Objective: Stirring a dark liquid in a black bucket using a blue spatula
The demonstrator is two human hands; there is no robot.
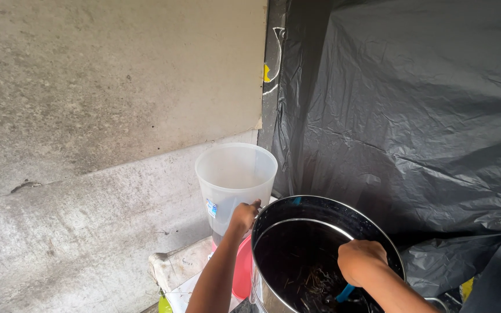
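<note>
A large steel pot (273,223) stands at the bottom middle, filled with dark liquid and thin dark strands. My left hand (243,217) grips the pot's rim on its left side. My right hand (359,259) is inside the pot, closed around a blue-handled tool (344,293) whose lower end sits in the liquid. Behind the pot's left edge stands a translucent white plastic bucket (236,174) with a small label on its side; it looks empty.
A pink plastic container (242,271) sits under the bucket beside the pot. A grey concrete wall and ledge (88,191) fill the left. Black plastic sheeting (413,116) hangs on the right. A dirty white cloth or sack (175,266) lies at the bottom.
</note>
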